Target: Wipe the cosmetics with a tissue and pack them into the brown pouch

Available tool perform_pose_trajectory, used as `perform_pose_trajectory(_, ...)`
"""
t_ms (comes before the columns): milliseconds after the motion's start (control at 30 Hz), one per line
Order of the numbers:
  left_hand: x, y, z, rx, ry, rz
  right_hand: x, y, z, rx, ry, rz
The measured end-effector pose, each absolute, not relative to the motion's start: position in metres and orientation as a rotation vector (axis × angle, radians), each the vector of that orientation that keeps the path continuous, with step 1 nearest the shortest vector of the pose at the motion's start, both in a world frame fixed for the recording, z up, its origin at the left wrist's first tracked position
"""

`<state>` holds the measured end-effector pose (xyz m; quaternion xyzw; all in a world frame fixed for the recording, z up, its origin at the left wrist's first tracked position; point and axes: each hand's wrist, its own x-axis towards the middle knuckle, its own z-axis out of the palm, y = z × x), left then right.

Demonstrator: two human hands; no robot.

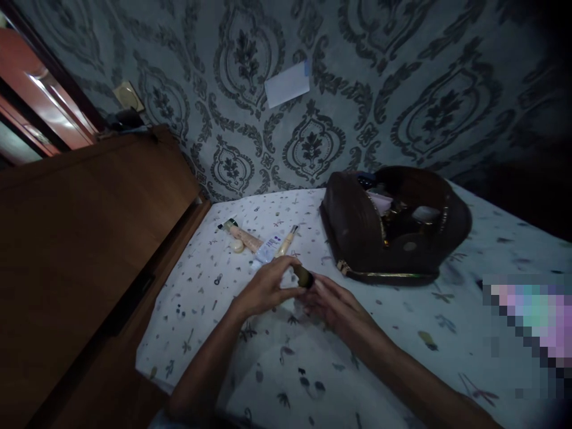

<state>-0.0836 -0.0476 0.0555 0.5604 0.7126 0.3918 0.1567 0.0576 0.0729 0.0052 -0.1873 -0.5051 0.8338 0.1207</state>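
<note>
A small olive-green bottle with a dark end is held between both hands above the patterned sheet. My left hand is closed on its left side, thumb below and fingers above. My right hand has its fingers closed at the bottle's dark right end. Just beyond my left hand lie a peach tube, a white and blue packet, a slim cream tube with a silvery tip and a small round cream item. To the right, an open dark brown bag holds several small items.
The white patterned sheet covers the surface. A wooden panel stands along the left. Behind is a patterned wall with a white paper and a socket. A pixelated object lies at the right edge.
</note>
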Motion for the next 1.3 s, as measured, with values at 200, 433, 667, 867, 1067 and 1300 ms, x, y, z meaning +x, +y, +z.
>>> perform_pose_trajectory(200,-0.123,-0.085,0.057,1.532,2.333,0.864,0.065,0.076,-0.003,-0.568,-1.651,2.405)
perform_pose_trajectory(433,-0.127,-0.085,0.044,1.535,2.223,0.721,0.062,0.082,-0.015,-0.509,-1.743,2.431)
perform_pose_trajectory(667,-0.264,-0.060,0.063,1.098,2.855,0.839,0.064,0.086,-0.019,-0.514,-1.792,2.432)
perform_pose_trajectory(867,-0.339,-0.030,0.045,0.811,2.893,0.662,0.063,0.087,-0.013,-0.566,-1.816,2.424)
perform_pose_trajectory(1067,-0.342,-0.040,0.051,0.733,2.909,0.895,0.064,0.087,-0.011,-0.560,-1.829,2.406)
perform_pose_trajectory(1300,-0.233,-0.055,0.069,1.075,2.669,1.390,0.059,0.081,-0.004,-0.477,-1.903,2.390)
